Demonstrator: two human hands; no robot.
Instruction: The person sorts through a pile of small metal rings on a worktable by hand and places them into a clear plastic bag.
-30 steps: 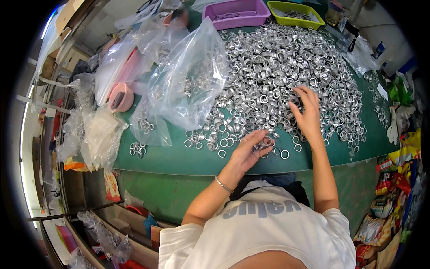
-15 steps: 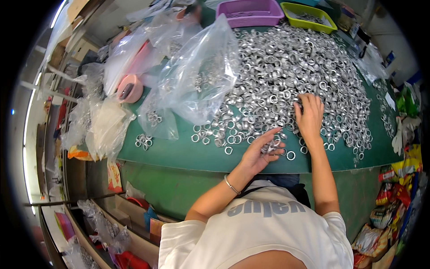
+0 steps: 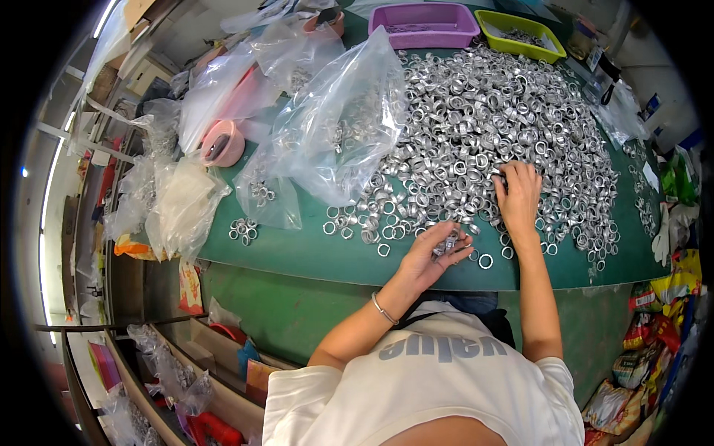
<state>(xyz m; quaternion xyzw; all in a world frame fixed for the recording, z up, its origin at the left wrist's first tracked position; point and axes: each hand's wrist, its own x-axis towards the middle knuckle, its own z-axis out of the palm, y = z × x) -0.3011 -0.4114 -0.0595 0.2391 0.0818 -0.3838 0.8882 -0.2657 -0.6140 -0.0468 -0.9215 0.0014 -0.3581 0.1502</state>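
A large heap of silver metal rings (image 3: pixel 476 119) spreads over the green table (image 3: pixel 312 249). My left hand (image 3: pixel 433 256) is turned palm up near the table's front edge, its fingers curled round several metal rings (image 3: pixel 448 244). At the near side of the heap, my right hand (image 3: pixel 520 195) reaches in palm down. Its thumb and fingers are bent together at a metal ring (image 3: pixel 499 172), partly hidden by the fingertips. A few loose rings (image 3: pixel 486 261) lie on the table between the two hands.
Left of the heap lies a clear plastic bag (image 3: pixel 327 126) with rings inside. A pink cup (image 3: pixel 225 145) and a small ring cluster (image 3: pixel 243 231) are further left. Purple (image 3: pixel 424 36) and yellow-green baskets (image 3: pixel 547 52) stand behind. Colourful packets (image 3: pixel 636 360) sit at the right.
My left hand's fingers have closed further round the rings. My right hand stays at the heap with its fingers a little more bent. The whole view has shifted slightly.
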